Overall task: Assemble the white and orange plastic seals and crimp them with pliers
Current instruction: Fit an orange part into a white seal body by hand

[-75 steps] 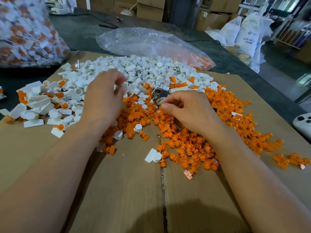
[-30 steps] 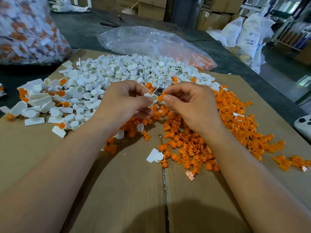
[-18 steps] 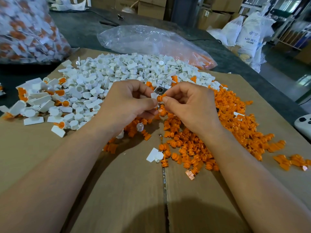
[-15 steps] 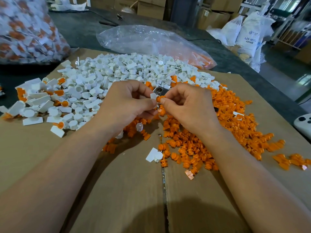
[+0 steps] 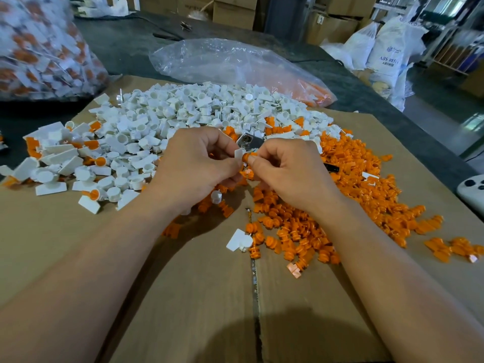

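Over the middle of the cardboard sheet [image 5: 183, 284] on the bench, both hands are together, fingertip to fingertip. The left hand [image 5: 199, 163] pinches a white seal piece [image 5: 238, 154] between thumb and curled fingers. The right hand [image 5: 290, 174] pinches an orange seal piece [image 5: 246, 156] and holds it against the white one. Two and a half seconds ago the hands were apart, the left down in the white parts and the right low over the orange ones. By one second ago they had met, and over the last half second the pose has hardly changed.

The metal head of the pliers [image 5: 247, 141] shows just beyond the fingertips, toward the cardboard's far side, where it was before. Whether the right hand grips the tool cannot be told.

The white pile [image 5: 196, 113] covers the far-left part of the cardboard and the orange pile [image 5: 353, 184] its right part, both unchanged. A loose white piece [image 5: 239, 241] still lies near the cardboard's centre seam. Past the cardboard's far edge lies a clear plastic bag [image 5: 230, 64].
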`<state>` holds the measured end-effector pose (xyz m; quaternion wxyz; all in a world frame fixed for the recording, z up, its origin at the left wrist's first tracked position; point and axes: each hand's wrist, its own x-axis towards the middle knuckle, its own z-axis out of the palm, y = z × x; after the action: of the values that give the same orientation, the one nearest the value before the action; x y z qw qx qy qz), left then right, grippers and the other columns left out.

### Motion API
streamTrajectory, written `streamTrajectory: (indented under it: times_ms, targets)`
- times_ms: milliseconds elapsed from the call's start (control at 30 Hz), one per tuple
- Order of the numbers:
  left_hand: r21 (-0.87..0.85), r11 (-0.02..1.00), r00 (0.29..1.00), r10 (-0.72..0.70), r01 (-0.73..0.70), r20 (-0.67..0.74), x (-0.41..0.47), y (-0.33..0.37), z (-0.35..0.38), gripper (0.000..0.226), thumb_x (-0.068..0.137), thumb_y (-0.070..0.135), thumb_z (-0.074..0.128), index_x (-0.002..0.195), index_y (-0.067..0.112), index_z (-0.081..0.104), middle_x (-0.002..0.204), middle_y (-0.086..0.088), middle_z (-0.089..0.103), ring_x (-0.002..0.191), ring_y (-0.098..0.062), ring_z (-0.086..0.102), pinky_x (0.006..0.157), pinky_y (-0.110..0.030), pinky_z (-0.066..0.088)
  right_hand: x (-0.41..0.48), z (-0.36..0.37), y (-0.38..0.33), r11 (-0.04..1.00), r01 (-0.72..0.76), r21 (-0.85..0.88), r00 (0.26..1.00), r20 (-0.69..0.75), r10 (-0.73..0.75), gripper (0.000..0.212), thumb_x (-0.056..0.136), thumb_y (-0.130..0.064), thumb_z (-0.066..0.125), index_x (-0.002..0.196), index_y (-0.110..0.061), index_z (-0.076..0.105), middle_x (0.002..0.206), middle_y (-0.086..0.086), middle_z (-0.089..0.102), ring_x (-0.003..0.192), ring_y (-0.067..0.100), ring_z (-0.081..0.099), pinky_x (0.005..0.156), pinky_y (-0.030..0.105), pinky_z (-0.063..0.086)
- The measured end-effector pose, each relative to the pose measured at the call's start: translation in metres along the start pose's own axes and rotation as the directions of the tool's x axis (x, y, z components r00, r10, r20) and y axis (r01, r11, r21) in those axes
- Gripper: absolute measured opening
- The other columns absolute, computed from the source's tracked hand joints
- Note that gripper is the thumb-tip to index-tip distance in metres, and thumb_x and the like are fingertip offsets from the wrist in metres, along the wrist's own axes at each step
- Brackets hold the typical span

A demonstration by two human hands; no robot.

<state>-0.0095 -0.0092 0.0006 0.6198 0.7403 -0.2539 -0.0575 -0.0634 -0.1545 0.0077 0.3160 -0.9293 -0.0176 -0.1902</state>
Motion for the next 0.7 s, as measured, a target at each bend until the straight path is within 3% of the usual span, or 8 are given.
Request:
streamTrajectory:
  times_ms: [167, 367, 500, 600, 700]
  targets:
    - [0.018, 1.0, 1.0, 0.004, -0.004, -0.006, -0.0015, -0.0006, 0.0018, 0.012, 0.079, 0.002, 0.07, 0.072, 0.01, 0.064, 0.061, -0.004, 0.068, 0.051, -0.012, 0.066, 0.053, -0.029, 0.058, -0.0007, 0.0031, -0.0003, 0.996, 0.029, -0.085, 0.999, -0.024, -0.031, 0.024, 0.086, -0.021, 0.06, 0.066, -0.008, 0.058, 0.056, 0.001, 0.055, 0.051, 0.014, 0.047, 0.051, 0.031, 0.039]
    - [0.01, 1.0, 1.0, -0.003, 0.003, -0.015, -0.0009, -0.0002, 0.0022, 0.014, 0.079, 0.002, 0.069, 0.071, 0.01, 0.063, 0.056, 0.001, 0.067, 0.047, -0.008, 0.064, 0.046, -0.021, 0.053, -0.0005, 0.0037, 0.0022, 0.991, 0.063, -0.119, 0.998, 0.002, -0.063, 0.024, 0.088, -0.021, 0.058, 0.071, -0.005, 0.058, 0.054, 0.0, 0.05, 0.049, 0.008, 0.04, 0.05, 0.027, 0.033]
    - [0.009, 1.0, 0.999, -0.001, 0.001, -0.047, -0.0009, -0.0017, 0.0009, 0.016, 0.08, 0.003, 0.069, 0.069, 0.013, 0.063, 0.058, -0.001, 0.067, 0.049, -0.012, 0.065, 0.049, -0.035, 0.056, -0.0011, 0.0034, 0.0026, 0.988, 0.117, -0.103, 0.993, 0.044, -0.113, 0.021, 0.09, -0.021, 0.057, 0.077, -0.003, 0.059, 0.06, 0.003, 0.052, 0.054, 0.012, 0.043, 0.052, 0.028, 0.034]
    - [0.024, 0.999, 0.997, 0.03, -0.028, -0.077, -0.0005, -0.0024, 0.0009, 0.02, 0.08, 0.002, 0.068, 0.068, 0.016, 0.061, 0.053, 0.004, 0.064, 0.048, -0.01, 0.064, 0.051, -0.025, 0.055, -0.0011, 0.0038, 0.0032, 0.985, 0.157, -0.077, 0.987, 0.042, -0.154, 0.019, 0.09, -0.019, 0.057, 0.078, -0.004, 0.059, 0.061, -0.001, 0.05, 0.055, 0.012, 0.043, 0.052, 0.029, 0.034]
    - [0.031, 0.998, 0.994, 0.06, -0.058, -0.086, -0.0017, -0.0015, 0.0014, 0.02, 0.079, 0.004, 0.069, 0.068, 0.018, 0.061, 0.052, 0.004, 0.063, 0.047, -0.007, 0.062, 0.049, -0.018, 0.052, -0.0003, 0.0028, 0.0049, 0.984, 0.175, -0.041, 0.985, 0.022, -0.174, 0.02, 0.089, -0.019, 0.057, 0.079, -0.003, 0.06, 0.066, 0.007, 0.057, 0.059, 0.017, 0.049, 0.055, 0.033, 0.037]
